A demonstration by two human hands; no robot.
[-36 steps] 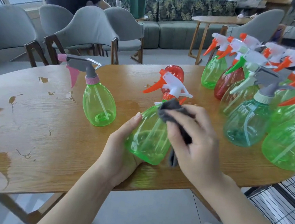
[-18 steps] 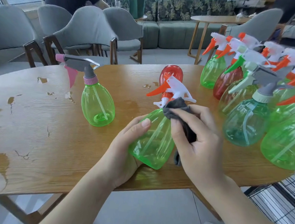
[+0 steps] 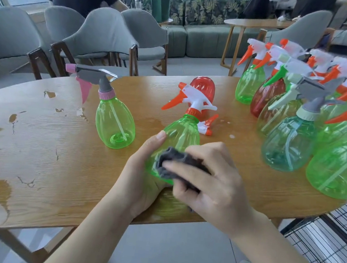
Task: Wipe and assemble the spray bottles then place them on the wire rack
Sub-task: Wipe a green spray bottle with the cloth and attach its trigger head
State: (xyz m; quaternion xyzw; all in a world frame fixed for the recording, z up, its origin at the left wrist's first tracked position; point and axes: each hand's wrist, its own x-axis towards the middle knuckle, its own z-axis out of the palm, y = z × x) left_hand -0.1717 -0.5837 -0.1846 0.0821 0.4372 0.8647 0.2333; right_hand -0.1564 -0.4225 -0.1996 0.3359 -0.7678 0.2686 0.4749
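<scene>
Your left hand point(image 3: 141, 171) has its grip wrapped round the lower body of a green spray bottle point(image 3: 181, 130), thumb up along the near side, so the bottle leans away from you with its base tucked into your palm and its white and orange spray head point(image 3: 190, 101) pointing off to the left, well above the grip. Your right hand point(image 3: 210, 179) holds a crumpled grey cloth point(image 3: 175, 164) in a closed grip, fingers curled over it, and presses it against the bottle's belly just to the right of your left thumb; the two hands nearly touch around the bottle. The bottle sits over the near edge of the desk point(image 3: 35, 147). To the left of your left grip, a short way off, a second green bottle point(image 3: 114, 122) with a grey and pink spray head stands upright on the desk. Beyond your grip, behind the held bottle's spray head, a red bottle point(image 3: 204, 89) shows, and a loose orange and white sprayer part point(image 3: 207, 126) lies on the desk just right of the held bottle's neck. Far to the right of your right hand, a crowd of bottles point(image 3: 293, 144) in green, red and teal stands packed together. Below that group, right of your right forearm, the black wire rack point(image 3: 330, 238) sits off the desk's edge.
</scene>
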